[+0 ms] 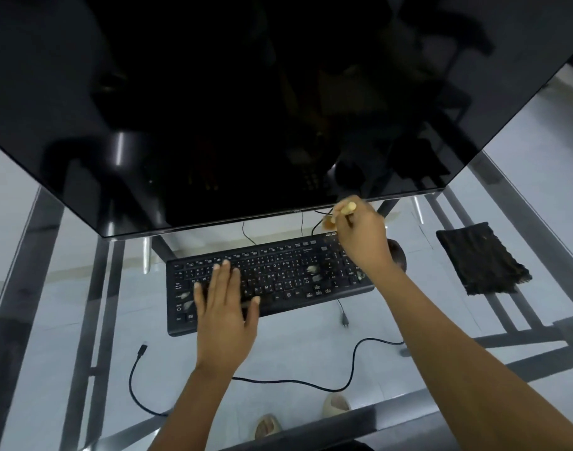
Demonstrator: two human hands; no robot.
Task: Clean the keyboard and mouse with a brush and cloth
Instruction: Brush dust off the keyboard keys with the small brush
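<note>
We see only a sliver of the mouse (pixel 397 252) behind our right hand (pixel 363 234); the brush (pixel 339 216) bristles blur, and the monitor (pixel 213 109) runs off-frame

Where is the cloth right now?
The cloth lies flat on the glass desk, right of the keyboard, beyond the right hand; neither hand touches it.

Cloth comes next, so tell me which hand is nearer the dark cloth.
Right. The right hand holds the brush at the keyboard's right end, nearer the cloth; the left hand lies flat on its left half.
</note>
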